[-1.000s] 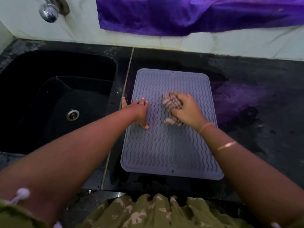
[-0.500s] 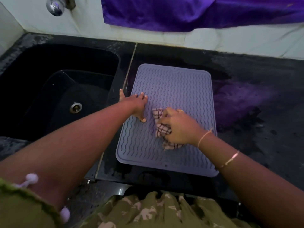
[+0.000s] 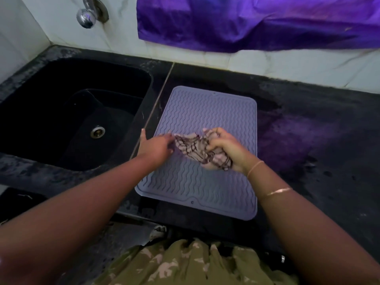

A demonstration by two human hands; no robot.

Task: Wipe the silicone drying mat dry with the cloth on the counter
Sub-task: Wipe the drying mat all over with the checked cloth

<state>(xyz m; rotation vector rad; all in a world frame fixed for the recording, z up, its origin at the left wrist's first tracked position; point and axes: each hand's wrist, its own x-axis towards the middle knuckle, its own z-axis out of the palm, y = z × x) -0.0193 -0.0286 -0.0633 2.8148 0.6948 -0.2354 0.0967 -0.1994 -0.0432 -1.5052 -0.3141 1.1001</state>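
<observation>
You are holding the checked cloth [image 3: 200,149] bunched above the middle of the silicone drying mat [image 3: 202,188], which is lying flat on the black counter [image 3: 318,161] just beside the sink [image 3: 67,120]. Your right hand [image 3: 225,148] is clenching the cloth in a full grip, and your left hand [image 3: 156,148] is pinching its other end.

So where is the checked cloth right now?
The checked beige-and-brown cloth is bunched up between the left hand and right hand, over the middle of the grey wavy silicone mat, right of the black sink.
</observation>
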